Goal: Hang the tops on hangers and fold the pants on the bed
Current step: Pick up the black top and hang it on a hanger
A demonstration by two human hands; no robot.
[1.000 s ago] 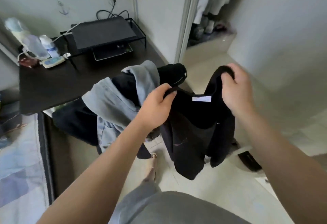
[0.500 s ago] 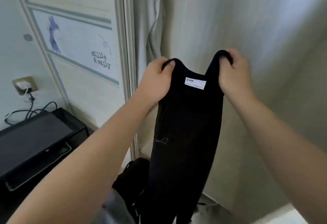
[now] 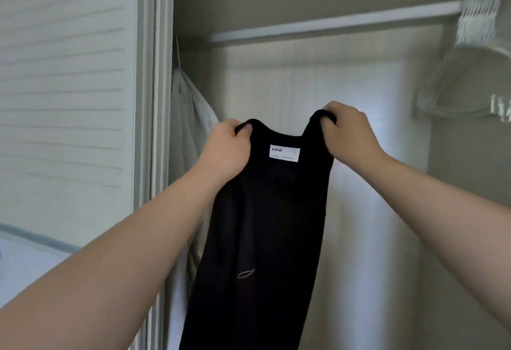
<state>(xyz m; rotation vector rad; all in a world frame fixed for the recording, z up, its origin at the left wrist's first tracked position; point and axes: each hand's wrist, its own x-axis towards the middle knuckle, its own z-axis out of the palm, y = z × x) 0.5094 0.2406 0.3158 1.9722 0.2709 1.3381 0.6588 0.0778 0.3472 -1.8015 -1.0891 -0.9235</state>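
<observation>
A black top (image 3: 265, 225) with a white neck label hangs full length in front of me, inside an open closet. My left hand (image 3: 228, 146) grips its left shoulder strap and my right hand (image 3: 348, 132) grips its right shoulder strap, both held up at chest height. The top's lower end runs out of the bottom of the view. A white closet rod (image 3: 331, 22) crosses above and behind the hands. No empty hanger is in view.
A pale garment (image 3: 190, 134) hangs at the closet's left end, just behind my left hand. A pale green garment (image 3: 464, 84) on a hanger sits on the rod at the far right. The sliding closet door (image 3: 69, 101) fills the left side.
My view has swung up from the desk and clothes pile to the closet rod. Both hands have lifted the black top, which now hangs straight down.
</observation>
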